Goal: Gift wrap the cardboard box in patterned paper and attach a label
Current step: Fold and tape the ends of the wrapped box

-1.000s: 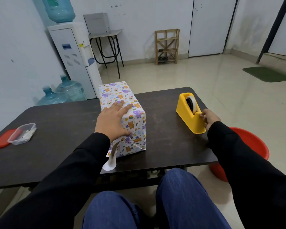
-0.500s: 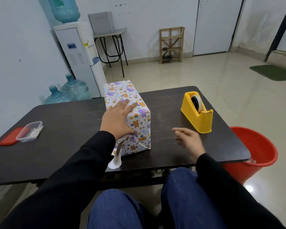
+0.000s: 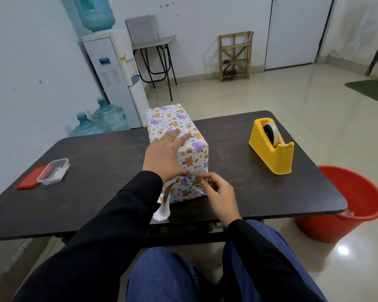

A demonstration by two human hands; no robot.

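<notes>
Pressing straight-fingered with the left hand [image 3: 162, 158] on top of the cardboard box in animal-patterned paper [image 3: 175, 118], mid-way across the dark surface [image 3: 96, 162]. Pinching with the right hand [image 3: 220, 195] at the near end fold [image 3: 189, 185]; cannot tell whether around tape. Likely to spring open if released early, leaving the loose white paper flap [image 3: 162, 211] near-left untaped.

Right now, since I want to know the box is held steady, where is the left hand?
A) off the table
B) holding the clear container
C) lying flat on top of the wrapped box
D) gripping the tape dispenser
C: the left hand lies with fingers straight on top of the wrapped box, and the yellow tape dispenser stands untouched to its right.
</notes>
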